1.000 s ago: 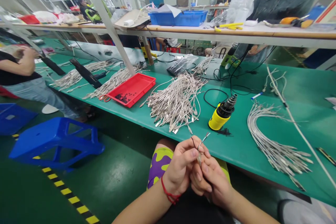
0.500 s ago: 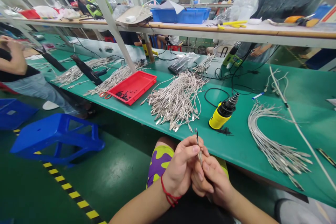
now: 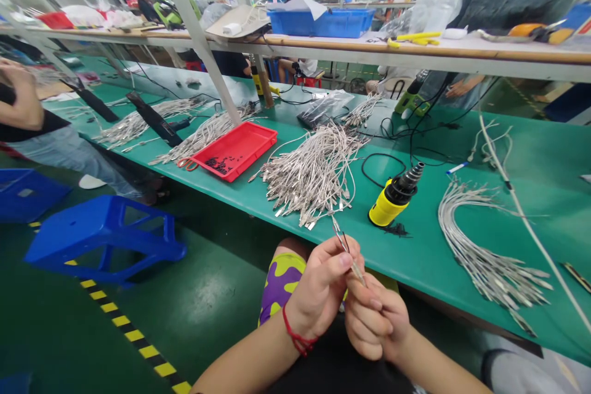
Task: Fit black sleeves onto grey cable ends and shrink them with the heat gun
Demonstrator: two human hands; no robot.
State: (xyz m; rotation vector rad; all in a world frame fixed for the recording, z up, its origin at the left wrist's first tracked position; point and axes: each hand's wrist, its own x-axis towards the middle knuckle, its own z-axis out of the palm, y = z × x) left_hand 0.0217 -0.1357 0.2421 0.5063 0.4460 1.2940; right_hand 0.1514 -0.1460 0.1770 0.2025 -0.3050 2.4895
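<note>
Between my two hands, close to the bench's front edge, is a thin cable (image 3: 356, 269) with fine wire ends sticking up past the fingers. My left hand (image 3: 325, 277) pinches it near the upper end, thumb over the top. Just below, my right hand (image 3: 375, 314) grips the same cable with fingers curled. Most of its lower length is hidden by the hands. Beyond them lies a big heap of grey-white cables (image 3: 314, 172) with metal plugs. A yellow and black heat gun (image 3: 390, 203) stands tilted to the right of the heap, nozzle upward.
A red tray (image 3: 249, 141) with small black pieces sits left of the heap. A curved cable bundle (image 3: 466, 252) lies to the right on the green bench (image 3: 415, 283). A blue stool (image 3: 92, 234) stands left; a seated person (image 3: 32, 111) is further along.
My right hand has shifted a little down and right along the cable, its fingers more curled. The wire ends now show spread apart above my left hand.
</note>
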